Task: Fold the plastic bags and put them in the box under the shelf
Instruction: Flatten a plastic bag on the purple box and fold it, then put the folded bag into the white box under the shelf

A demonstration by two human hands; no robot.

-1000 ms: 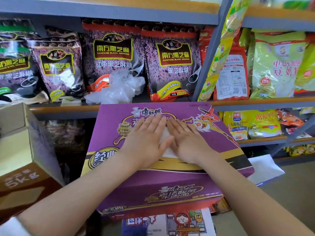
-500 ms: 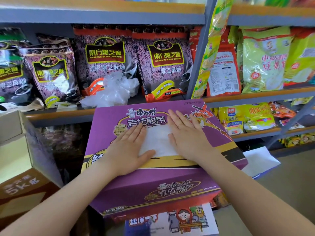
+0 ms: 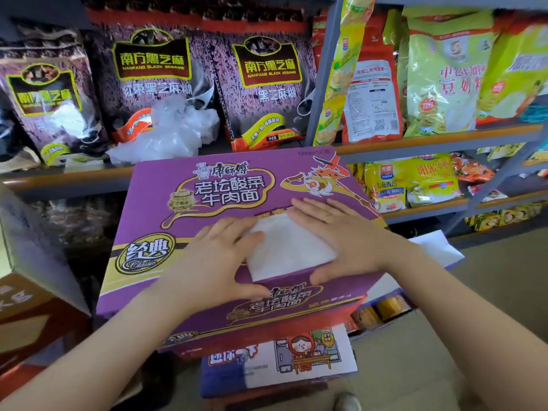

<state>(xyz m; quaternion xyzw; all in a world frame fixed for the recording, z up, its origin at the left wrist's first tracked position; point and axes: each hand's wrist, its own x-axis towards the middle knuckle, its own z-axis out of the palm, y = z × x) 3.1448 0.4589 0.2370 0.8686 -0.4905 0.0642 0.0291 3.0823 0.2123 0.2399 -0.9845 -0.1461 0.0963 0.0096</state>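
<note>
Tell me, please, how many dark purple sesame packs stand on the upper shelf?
3 clearly: one at left, one in the middle, one at right. A darker pack at the far left edge may be another.

We see a purple carton [image 3: 166, 209] with gold scrollwork, white lettering and a black-and-gold band near its front edge. On it lies a plain white folded bag [image 3: 289, 247]. At the grey shelf's [image 3: 415, 146] front edge sits a translucent white bag heap [image 3: 172, 134], backed by purple-speckled sesame packs [image 3: 261, 84] with red tops and yellow-framed maroon labels.
</note>
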